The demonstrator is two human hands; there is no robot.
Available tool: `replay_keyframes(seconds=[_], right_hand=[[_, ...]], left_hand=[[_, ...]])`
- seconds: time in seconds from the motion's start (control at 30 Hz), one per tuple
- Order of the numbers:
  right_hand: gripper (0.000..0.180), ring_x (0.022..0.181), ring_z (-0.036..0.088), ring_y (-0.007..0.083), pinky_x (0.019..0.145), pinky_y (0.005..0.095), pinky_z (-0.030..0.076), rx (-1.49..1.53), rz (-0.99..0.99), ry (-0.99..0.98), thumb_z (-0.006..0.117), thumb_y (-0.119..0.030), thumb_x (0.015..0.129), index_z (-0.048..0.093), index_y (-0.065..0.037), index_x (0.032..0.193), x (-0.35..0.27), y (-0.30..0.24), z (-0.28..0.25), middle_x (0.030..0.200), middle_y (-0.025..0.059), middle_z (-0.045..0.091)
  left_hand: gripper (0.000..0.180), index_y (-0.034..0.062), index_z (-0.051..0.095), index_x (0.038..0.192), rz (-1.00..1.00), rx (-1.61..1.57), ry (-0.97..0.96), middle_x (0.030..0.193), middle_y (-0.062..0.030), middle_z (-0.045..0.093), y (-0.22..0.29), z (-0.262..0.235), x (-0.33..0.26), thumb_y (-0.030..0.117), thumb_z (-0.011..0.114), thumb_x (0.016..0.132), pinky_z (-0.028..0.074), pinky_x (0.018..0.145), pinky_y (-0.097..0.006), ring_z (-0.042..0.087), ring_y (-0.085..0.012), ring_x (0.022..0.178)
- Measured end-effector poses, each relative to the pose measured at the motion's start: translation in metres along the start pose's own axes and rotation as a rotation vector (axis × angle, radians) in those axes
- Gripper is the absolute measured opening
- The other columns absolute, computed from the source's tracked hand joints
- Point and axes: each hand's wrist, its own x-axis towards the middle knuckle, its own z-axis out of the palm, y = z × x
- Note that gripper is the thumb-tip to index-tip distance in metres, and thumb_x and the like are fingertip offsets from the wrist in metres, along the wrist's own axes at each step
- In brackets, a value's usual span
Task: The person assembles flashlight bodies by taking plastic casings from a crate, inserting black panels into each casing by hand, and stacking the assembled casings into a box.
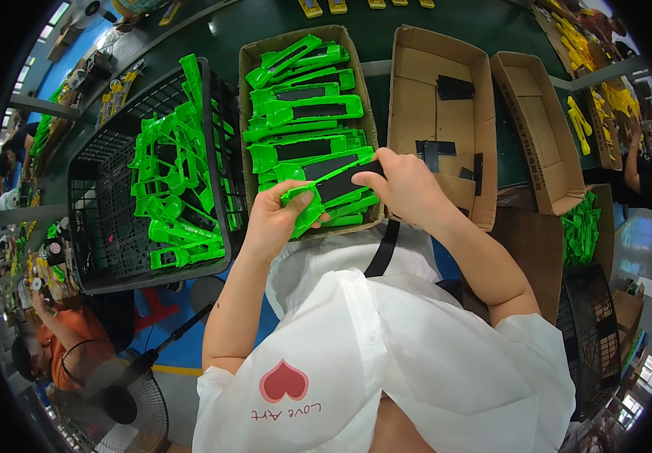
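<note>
Head view: left hand (271,219) grips a green frame (305,217); right hand (409,189) pinches its two-o'clock end, thumb over a black panel (335,185); black crate (152,284) at nine o'clock.

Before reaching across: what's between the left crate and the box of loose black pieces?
Head view: a box of green parts, hands at its near end.

At the tabletop's (375,41) near edge, a brown oblong cardboard box (366,124) lies right of a black rectangular plastic crate (152,282). Both contain long green plastic frames (264,157).
</note>
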Motion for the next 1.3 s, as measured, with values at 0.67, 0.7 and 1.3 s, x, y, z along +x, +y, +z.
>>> replay_keyframes(seconds=[0.67,0.7,1.3], right_hand=[[0.024,0.053,0.054,0.0202,0.048,0.0303,0.042,0.076,-0.229,0.464,0.065,-0.018,0.072,0.053,-0.004,0.087,-0.013,0.002,0.008,0.062,0.0061,0.054],[0.024,0.053,0.054,0.0202,0.048,0.0303,0.042,0.079,-0.232,0.463,0.065,-0.018,0.072,0.053,-0.004,0.087,-0.013,0.0,0.005,0.062,0.0061,0.054],[0.031,0.058,0.053,0.0179,0.056,0.029,0.041,0.462,0.224,-0.044,0.068,-0.024,0.071,0.052,0.0,0.083,-0.003,0.01,-0.004,0.061,0.0113,0.056]], left_hand=[[0.018,-0.0043,0.055,0.098,0.173,-0.121,0.036,0.08,-0.0119,0.06,-0.013,0.007,-0.002,0.008,0.051,0.085,0.05,0.057,-0.029,0.061,-0.0211,0.066],[0.018,-0.0043,0.055,0.098,0.178,-0.112,0.043,0.08,-0.0121,0.06,-0.014,0.006,-0.004,0.008,0.051,0.085,0.05,0.057,-0.029,0.061,-0.0211,0.067],[0.018,-0.0029,0.058,0.091,0.054,0.166,0.122,0.076,-0.0088,0.06,0.003,0.009,0.0,0.005,0.063,0.076,0.046,0.048,-0.023,0.059,-0.0147,0.059]])
